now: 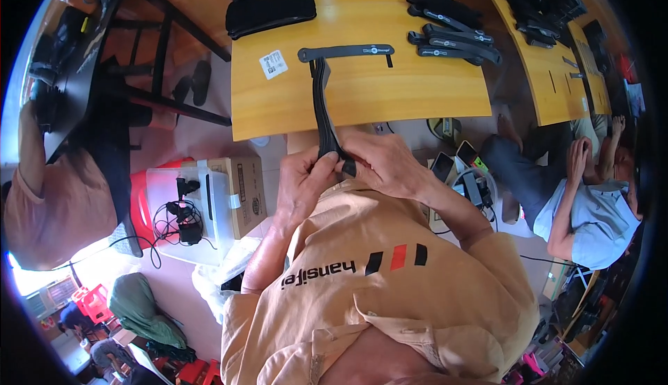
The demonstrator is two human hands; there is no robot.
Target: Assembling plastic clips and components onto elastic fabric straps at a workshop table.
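Observation:
A bundle of long black straps runs from my hands up over the front edge of the wooden table. My left hand is closed round its near end, thumb pressed on top. On the other side, my right hand pinches the same end. A small black piece shows at the right fingertips; whether it is a strap end or a finger cover I cannot tell. Just beyond the bundle's far end, a dark grey strap with white print lies crosswise on the table.
A white printed label lies at left on the table. Folded black pieces are piled behind it, and strap stacks sit at right. Cardboard box and clear bin with cables stand left of me. Other people sit on both sides.

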